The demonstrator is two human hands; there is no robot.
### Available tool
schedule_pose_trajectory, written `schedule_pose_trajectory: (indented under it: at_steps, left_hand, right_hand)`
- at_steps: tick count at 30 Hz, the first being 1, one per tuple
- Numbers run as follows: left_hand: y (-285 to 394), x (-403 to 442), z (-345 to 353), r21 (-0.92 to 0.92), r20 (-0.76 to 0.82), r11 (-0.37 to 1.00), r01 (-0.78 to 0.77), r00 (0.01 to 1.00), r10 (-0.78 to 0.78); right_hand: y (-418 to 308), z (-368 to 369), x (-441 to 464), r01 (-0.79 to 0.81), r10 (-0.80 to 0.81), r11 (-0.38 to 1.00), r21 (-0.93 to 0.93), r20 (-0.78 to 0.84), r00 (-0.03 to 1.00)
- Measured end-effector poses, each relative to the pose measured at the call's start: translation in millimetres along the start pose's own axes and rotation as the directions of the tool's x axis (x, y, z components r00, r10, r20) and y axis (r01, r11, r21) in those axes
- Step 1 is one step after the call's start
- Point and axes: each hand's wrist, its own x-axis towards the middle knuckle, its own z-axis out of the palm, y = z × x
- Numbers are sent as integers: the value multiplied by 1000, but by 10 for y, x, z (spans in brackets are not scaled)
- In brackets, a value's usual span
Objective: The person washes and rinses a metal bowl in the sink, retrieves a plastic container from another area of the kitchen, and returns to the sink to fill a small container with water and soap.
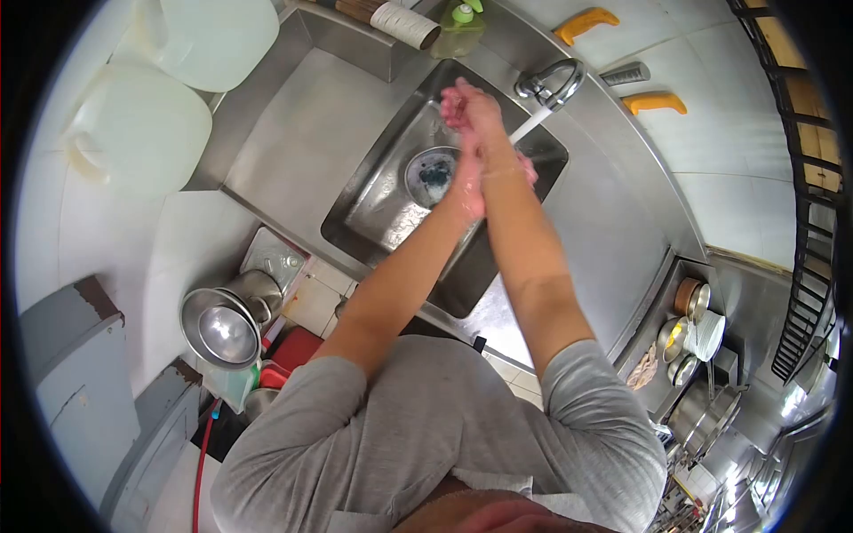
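Over the steel sink (355, 200), my left hand (468, 182) wraps around my right forearm near the wrist, its fingertips showing on the far side. My right hand (471, 107) reaches toward the back of the basin with its fingers loosely curled and nothing in them. Both hands look wet, with some lather on the skin. A curved chrome faucet (569, 84) runs a stream of water (530, 127) down beside my right wrist. Below my hands, a round drain strainer (418, 182) holds dark bits and foam.
A green-topped soap bottle (460, 34) and a wide brush (404, 25) stand behind the sink. Orange-handled tools (655, 103) hang on the wall. Large white jugs (147, 129) are at left, metal bowls (222, 329) lower left, and stacked pots (702, 417) at right.
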Motion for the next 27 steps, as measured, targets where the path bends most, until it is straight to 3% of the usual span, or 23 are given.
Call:
schedule_pose_trajectory:
  at_steps: [1,2,4,5,7,9,10,11,14,17,20,23,24,25,26,27]
  left_hand:
    - [-104,-128,69,19,-27,997,70,997,-70]
    - [-227,-307,76,123,-75,981,151,987,-143]
    - [-428,-583,101,315,-185,893,322,944,-275]
    - [-354,-606,-28,511,-214,791,336,941,-261]
    - [-15,-622,-673,815,-254,475,332,941,-222]
    - [413,-505,-1410,714,-435,628,309,899,52]
    - [615,-499,-1486,738,-495,594,319,854,157]
    - [762,-464,-1523,760,-542,558,332,798,264]
    - [948,-290,-1476,809,-516,486,331,796,317]
    - [912,-110,-1329,826,-472,477,300,832,293]
    - [834,10,-1152,776,-457,570,272,864,210]
    - [833,200,-1236,640,-424,730,240,903,75]
    - [859,250,-1269,511,-196,832,216,972,-132]
    - [890,288,-1288,361,79,902,236,956,-282]
    - [834,299,-1243,297,131,934,200,960,-247]
    - [777,311,-1197,229,182,959,168,960,-212]
  right_hand:
    - [-91,87,-33,-17,-13,889,-458,-61,998]
    - [-124,133,-56,-57,-52,580,-813,-106,993]
    - [312,-349,99,76,-76,459,-885,46,996]
    - [465,-572,152,145,-86,392,-908,121,989]
    - [560,-698,-144,-15,49,514,-857,12,999]
    - [656,-789,-401,-146,148,833,-534,-41,988]
    - [697,-810,-497,-205,201,925,-320,-48,978]
    - [686,-791,-567,-196,185,938,-287,-65,981]
    - [479,-537,-810,-140,112,968,-209,-143,983]
    - [400,-447,-831,-32,-20,962,-272,-185,982]
    - [337,-379,-823,47,-92,974,-222,-197,976]
    - [500,-453,-637,169,-186,982,-80,-312,932]
    - [522,-429,-636,133,-131,991,-17,-346,929]
    - [437,-271,-709,99,-74,994,48,-375,924]
    - [400,-157,-767,66,-15,991,114,-400,916]
    - [396,-77,-793,71,-127,989,-133,-478,869]
